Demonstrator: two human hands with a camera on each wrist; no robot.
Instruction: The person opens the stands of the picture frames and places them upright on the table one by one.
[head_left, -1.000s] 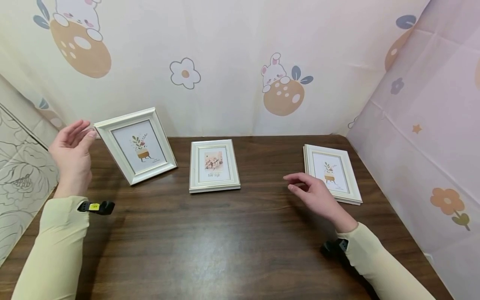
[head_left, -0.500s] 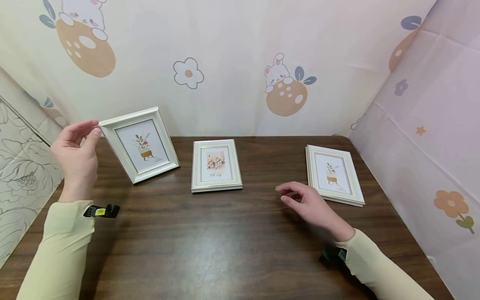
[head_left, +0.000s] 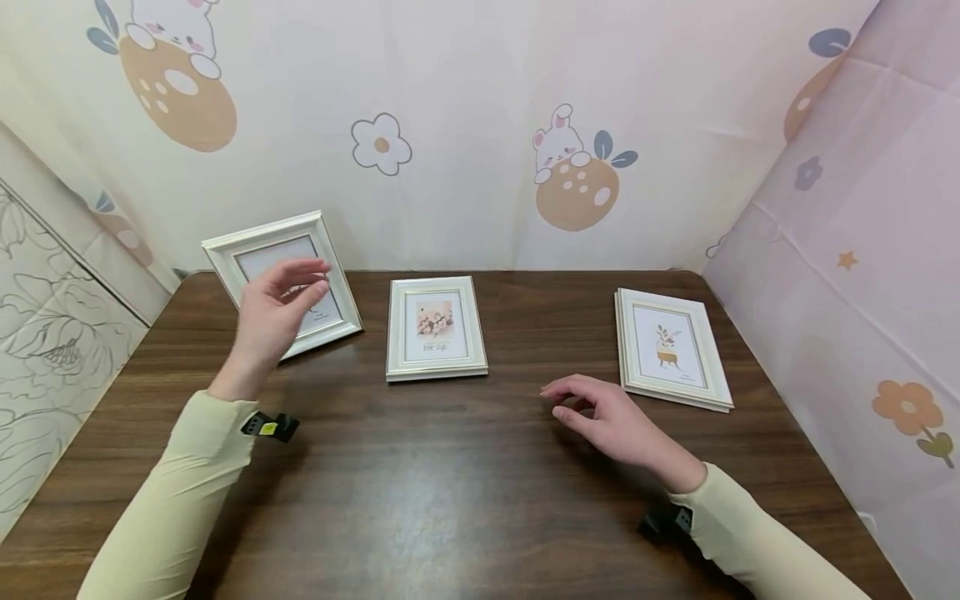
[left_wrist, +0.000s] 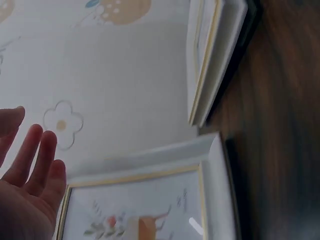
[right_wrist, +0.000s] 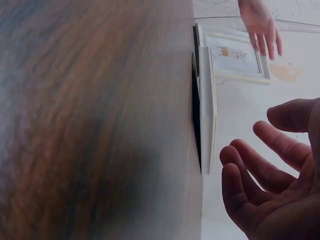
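A white picture frame [head_left: 339,279] with a potted-plant print stands tilted back at the left rear of the table. In front of it, apart from it, hovers my left hand [head_left: 272,312], its fingers loosely bent around nothing and hiding most of the print. A smaller white frame [head_left: 476,333] with a flower print and lettering lies at the middle rear. At the right lies another white frame [head_left: 716,354] with a plant print. My right hand [head_left: 607,417] is held over the table left of that frame, fingers relaxed, gripping nothing; the right wrist view shows its fingers [right_wrist: 270,170] slightly curved.
The dark wooden table [head_left: 420,500] spreads in front of the frames. A patterned curtain [head_left: 457,192] rises directly behind its rear edge, and a second patterned sheet [head_left: 847,333] hangs along the right side. Black wrist cameras [head_left: 273,426] sit on both sleeves.
My left hand has left the upper left corner of the standing frame and moved right, across its front. The right hand has drifted slightly left and toward me. The frames stay in place.
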